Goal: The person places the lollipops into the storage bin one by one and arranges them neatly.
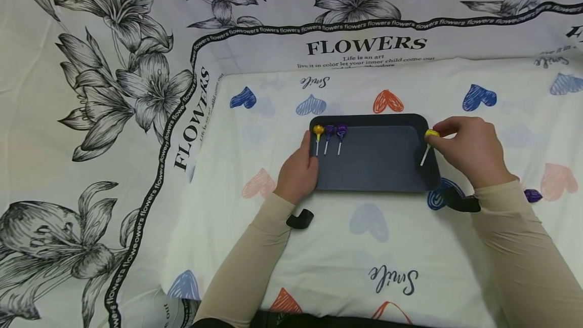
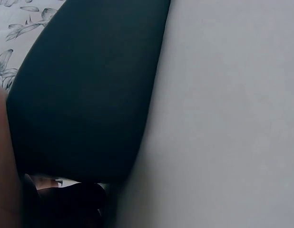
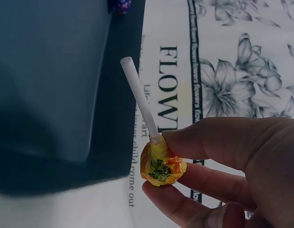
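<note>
A dark grey rectangular tray (image 1: 373, 178) lies on the heart-print cloth, and its bare base fills much of the left wrist view. My left hand (image 1: 298, 173) grips the tray's left edge; most of its fingers are hidden. Between thumb and fingers, my right hand (image 1: 473, 148) pinches a yellow-wrapped lollipop (image 3: 162, 166) by its head, above the tray's right rim, with the white stick slanting toward the tray. Inside the tray's upper left corner, a yellow lollipop (image 1: 318, 130) and two purple lollipops, one (image 1: 329, 131) beside the other (image 1: 341, 130), stand in a row, sticks toward me.
Another purple-wrapped piece (image 1: 533, 196) lies on the cloth just right of my right forearm, which partly covers that spot. Beyond the heart-print cloth (image 1: 373, 252) spreads a flower-print cloth (image 1: 150, 90). Black wrist straps (image 1: 300, 219) hang near the tray's front corners.
</note>
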